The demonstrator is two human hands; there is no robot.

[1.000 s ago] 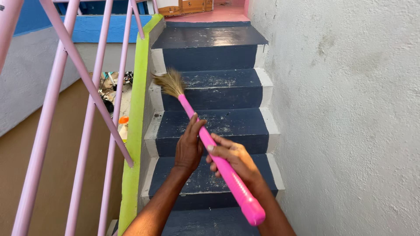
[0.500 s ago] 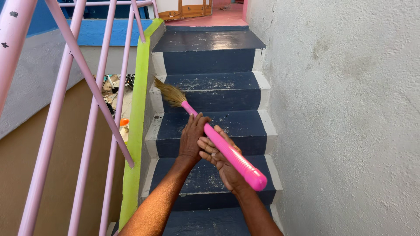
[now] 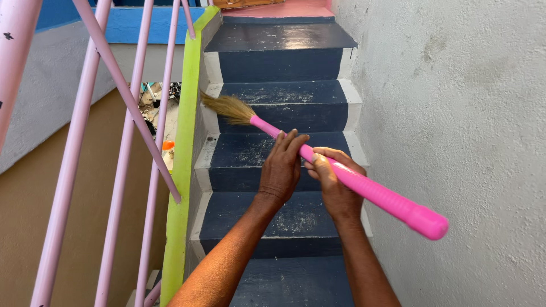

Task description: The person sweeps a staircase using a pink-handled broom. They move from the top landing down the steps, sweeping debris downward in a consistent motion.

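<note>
The stairs (image 3: 281,102) rise straight ahead, with the wall (image 3: 455,113) along their right side and the curb (image 3: 183,153) along their left. The railing (image 3: 122,136) stands left of the curb. Beyond the railing, lower down, clutter (image 3: 156,102) lies on the floor. The landing (image 3: 278,10) sits at the top of the stairs. The broom (image 3: 341,173) slants across the stairs: its bristles (image 3: 224,107) lie at the left edge of an upper step, beside the curb, and its handle end is lower right, before the wall. The left hand (image 3: 281,167) and right hand (image 3: 335,182) are side by side on the handle, left hand nearer the bristles.
</note>
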